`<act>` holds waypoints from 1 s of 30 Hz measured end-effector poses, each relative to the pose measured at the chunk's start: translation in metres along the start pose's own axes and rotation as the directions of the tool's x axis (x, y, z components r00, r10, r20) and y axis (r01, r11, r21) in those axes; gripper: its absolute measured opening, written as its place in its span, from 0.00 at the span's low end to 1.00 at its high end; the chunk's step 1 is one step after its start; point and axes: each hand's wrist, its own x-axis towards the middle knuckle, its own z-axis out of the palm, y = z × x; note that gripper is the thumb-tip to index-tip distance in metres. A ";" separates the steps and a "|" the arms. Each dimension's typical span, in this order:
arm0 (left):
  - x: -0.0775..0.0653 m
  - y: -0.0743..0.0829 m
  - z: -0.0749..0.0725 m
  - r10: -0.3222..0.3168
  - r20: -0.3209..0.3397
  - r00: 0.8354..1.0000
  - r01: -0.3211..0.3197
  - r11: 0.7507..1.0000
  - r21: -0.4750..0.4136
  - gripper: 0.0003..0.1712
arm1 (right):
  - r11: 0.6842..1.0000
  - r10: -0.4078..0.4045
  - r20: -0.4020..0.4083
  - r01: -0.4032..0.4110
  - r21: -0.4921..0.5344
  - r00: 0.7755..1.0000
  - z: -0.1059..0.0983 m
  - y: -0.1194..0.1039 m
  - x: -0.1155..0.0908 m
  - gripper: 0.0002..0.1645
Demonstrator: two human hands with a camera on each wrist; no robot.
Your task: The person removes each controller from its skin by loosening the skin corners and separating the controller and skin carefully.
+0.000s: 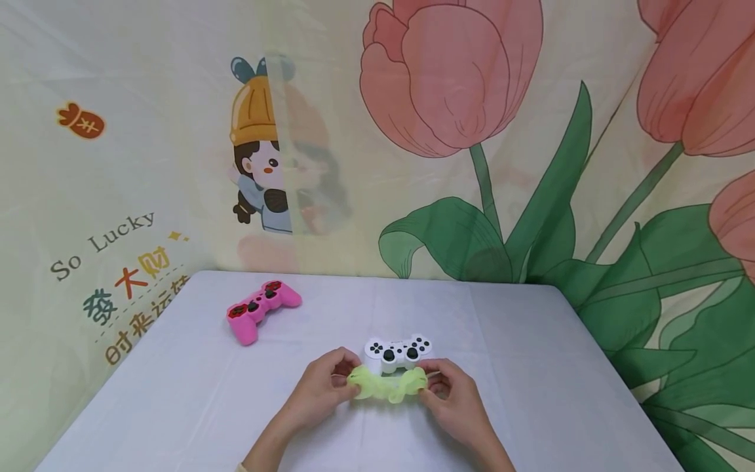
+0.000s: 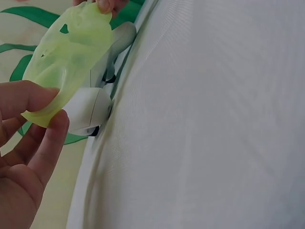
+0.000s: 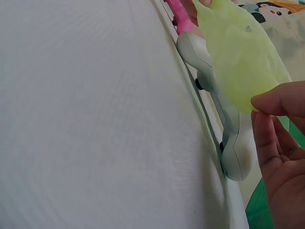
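Observation:
Both hands hold up a soft, translucent yellow-green silicone controller cover (image 1: 389,385) with small cut-out holes. My left hand (image 1: 323,388) pinches its left end between thumb and fingertips, as the left wrist view also shows at the cover's lower end (image 2: 66,62). At the opposite end, my right hand (image 1: 459,400) pinches the edge the same way; in the right wrist view the thumb and index finger meet at the cover's rim (image 3: 248,62). Just behind the cover, a white game controller (image 1: 398,351) with black buttons and sticks lies on the table, its grips partly hidden.
A pink game controller (image 1: 259,311) with red and black buttons lies at the back left of the table. White cloth covers the table (image 1: 531,367). Behind it hangs a backdrop (image 1: 330,131) printed with tulips and a cartoon figure.

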 end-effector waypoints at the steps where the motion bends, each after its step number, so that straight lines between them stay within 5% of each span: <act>1: 0.000 0.000 0.000 -0.001 -0.005 1.000 0.001 1.000 -0.011 0.19 | 1.000 -0.003 -0.008 0.003 0.005 1.000 0.000 0.000 0.000 0.30; 11: 0.002 0.002 0.000 -0.044 -0.078 0.996 0.036 0.994 -0.108 0.23 | 0.995 0.091 -0.092 -0.094 -0.030 0.992 -0.002 -0.002 0.001 0.21; 21: 0.001 -0.001 0.001 -0.024 -0.110 0.994 0.015 0.997 -0.081 0.17 | 0.993 0.070 -0.147 -0.082 -0.083 0.987 -0.001 -0.003 0.002 0.18; 30: 0.002 0.000 0.002 0.057 -0.142 0.988 -0.073 0.991 -0.110 0.18 | 0.999 0.011 -0.120 -0.007 0.034 0.993 -0.001 -0.003 0.000 0.15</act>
